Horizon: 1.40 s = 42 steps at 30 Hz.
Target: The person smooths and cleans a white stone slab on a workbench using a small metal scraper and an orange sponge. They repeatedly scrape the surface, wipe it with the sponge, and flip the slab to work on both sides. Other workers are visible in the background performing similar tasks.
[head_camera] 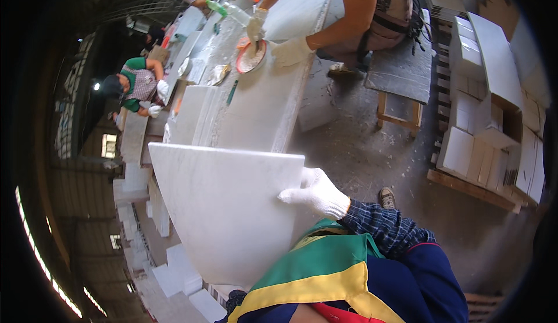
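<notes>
A white marble-like stone slab point(231, 201) is held tilted up in front of my body, its straight edge towards the worktable. My right hand point(316, 194), in a white knit glove, grips the slab's right edge, thumb on the near face. My left hand point(224, 289), also gloved, is at the slab's lower edge, mostly hidden behind it and by my clothing; its fingers are out of sight. Beyond the slab lies a long pale stone slab point(257, 113) on the worktable. There a co-worker's gloved hands are at a red-rimmed bowl point(251, 57) of whitish material.
A green-handled tool point(232, 92) lies near the bowl, with plastic bottles point(235, 14) farther back. Stacked slabs point(196, 109) stand at left; another co-worker point(139, 83) is behind them. At right are a slab-topped wooden stool point(399, 72) and loaded pallets point(475, 188).
</notes>
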### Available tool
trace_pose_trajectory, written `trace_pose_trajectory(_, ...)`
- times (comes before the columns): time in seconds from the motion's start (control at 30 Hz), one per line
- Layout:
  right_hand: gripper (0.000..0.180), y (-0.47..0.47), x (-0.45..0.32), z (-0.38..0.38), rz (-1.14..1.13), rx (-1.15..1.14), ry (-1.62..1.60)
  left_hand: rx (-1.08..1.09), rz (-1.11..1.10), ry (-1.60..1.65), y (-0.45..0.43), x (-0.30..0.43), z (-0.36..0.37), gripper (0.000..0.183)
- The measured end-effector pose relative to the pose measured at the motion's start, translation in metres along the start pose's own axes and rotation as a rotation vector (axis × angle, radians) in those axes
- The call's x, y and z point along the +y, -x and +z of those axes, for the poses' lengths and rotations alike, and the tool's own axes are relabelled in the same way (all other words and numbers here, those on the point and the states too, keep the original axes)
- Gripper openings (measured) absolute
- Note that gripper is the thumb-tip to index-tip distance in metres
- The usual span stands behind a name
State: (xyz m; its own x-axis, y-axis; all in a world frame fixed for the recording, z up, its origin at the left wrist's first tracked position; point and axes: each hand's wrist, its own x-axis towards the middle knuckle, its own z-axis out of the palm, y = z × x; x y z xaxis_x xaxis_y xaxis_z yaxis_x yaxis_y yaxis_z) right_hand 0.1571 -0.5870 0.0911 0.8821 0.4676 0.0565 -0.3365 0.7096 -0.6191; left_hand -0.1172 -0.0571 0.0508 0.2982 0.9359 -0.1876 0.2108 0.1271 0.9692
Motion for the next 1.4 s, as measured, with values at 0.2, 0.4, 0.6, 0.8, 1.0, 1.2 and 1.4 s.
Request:
trace_pose_trajectory(0.2,0.058,0.027,-0.028,0.012,0.095,-0.244,0.094,0.119,-0.042,0.065,0.095,-0.040,-0.028,0.093)
trace_pose_trajectory(0.4,0.051,0.040,-0.032,0.029,0.183,-0.382,0.077,0.198,-0.072,0.109,0.152,-0.065,-0.053,0.092)
trace_pose_trajectory(0.6,0.048,0.051,-0.025,0.042,0.215,-0.480,0.159,0.255,-0.098,0.134,0.181,-0.084,-0.085,0.092)
trace_pose_trajectory(0.8,0.047,0.059,0.006,0.066,0.232,-0.471,0.153,0.287,-0.109,0.154,0.189,-0.103,-0.128,0.092)
trace_pose_trajectory(1.0,0.047,0.058,0.072,0.111,0.298,-0.454,0.249,0.340,-0.106,0.226,0.182,-0.134,-0.195,0.091)
trace_pose_trajectory(1.2,0.052,0.056,0.174,0.179,0.394,-0.425,0.269,0.425,-0.121,0.300,0.164,-0.182,-0.296,0.091)
trace_pose_trajectory(1.4,0.062,0.066,0.259,0.218,0.485,-0.339,0.291,0.552,-0.267,0.223,0.157,-0.220,-0.383,0.086)
